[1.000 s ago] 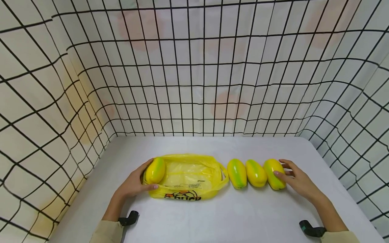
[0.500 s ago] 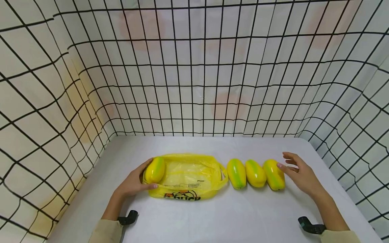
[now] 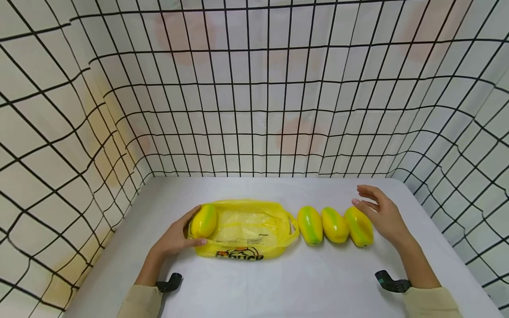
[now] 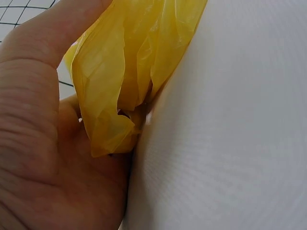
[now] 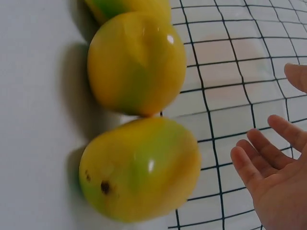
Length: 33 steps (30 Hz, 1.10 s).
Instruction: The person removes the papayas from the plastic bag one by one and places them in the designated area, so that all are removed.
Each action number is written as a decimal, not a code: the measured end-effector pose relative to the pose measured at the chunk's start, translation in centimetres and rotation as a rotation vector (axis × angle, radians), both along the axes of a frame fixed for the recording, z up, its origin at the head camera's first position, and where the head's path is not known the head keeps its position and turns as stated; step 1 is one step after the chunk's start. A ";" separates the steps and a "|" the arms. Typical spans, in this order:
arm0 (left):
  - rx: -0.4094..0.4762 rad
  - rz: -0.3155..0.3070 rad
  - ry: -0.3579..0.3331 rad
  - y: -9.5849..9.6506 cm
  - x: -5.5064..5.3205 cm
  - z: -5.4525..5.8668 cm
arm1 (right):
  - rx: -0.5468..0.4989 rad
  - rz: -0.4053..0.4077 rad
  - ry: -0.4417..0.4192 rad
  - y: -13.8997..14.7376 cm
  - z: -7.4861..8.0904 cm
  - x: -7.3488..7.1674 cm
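A yellow plastic bag (image 3: 248, 221) lies on the table with its mouth spread open and black print on its near side. One glossy yellow-green papaya-like fruit (image 3: 204, 221) sits inside at the bag's left end. My left hand (image 3: 175, 236) grips that end, thumb along the near edge; in the left wrist view, the crumpled plastic (image 4: 108, 96) lies between thumb and palm. Three similar fruits, left (image 3: 310, 225), middle (image 3: 335, 225) and right (image 3: 359, 227), stand in a row. My right hand (image 3: 381, 216) hovers by the right fruit's far end, fingers relaxed, holding nothing.
The white table (image 3: 278, 287) carries the bag and the row of fruits. A white wall with a black grid (image 3: 254, 110) rises behind and on both sides. Black cameras (image 3: 391, 282) sit on the wrists.
My right hand has let go of the right fruit, then lifted and moved away toward the table's far side. The left hand, bag and fruits have stayed in place.
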<state>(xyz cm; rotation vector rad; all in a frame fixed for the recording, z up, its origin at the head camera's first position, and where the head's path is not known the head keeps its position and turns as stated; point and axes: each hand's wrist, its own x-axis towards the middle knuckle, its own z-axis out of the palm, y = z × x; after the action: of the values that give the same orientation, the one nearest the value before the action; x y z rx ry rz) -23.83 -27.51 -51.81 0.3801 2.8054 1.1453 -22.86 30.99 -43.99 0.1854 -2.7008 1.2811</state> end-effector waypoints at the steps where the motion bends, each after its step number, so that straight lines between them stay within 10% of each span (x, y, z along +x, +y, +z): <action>1: 0.003 -0.001 -0.001 0.0 0.0 0.0 | -0.007 0.006 0.002 -0.3 0.1 -0.1; 33: 0.021 -0.009 0.004 0.0 -0.1 -0.1 | -0.203 0.243 -0.021 -11.7 0.7 -1.9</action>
<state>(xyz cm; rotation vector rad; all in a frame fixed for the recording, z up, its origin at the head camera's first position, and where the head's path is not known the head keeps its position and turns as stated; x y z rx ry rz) -23.92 -27.54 -51.86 0.3968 2.7947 1.1745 -24.77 19.30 -43.33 0.4901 -2.6042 1.6205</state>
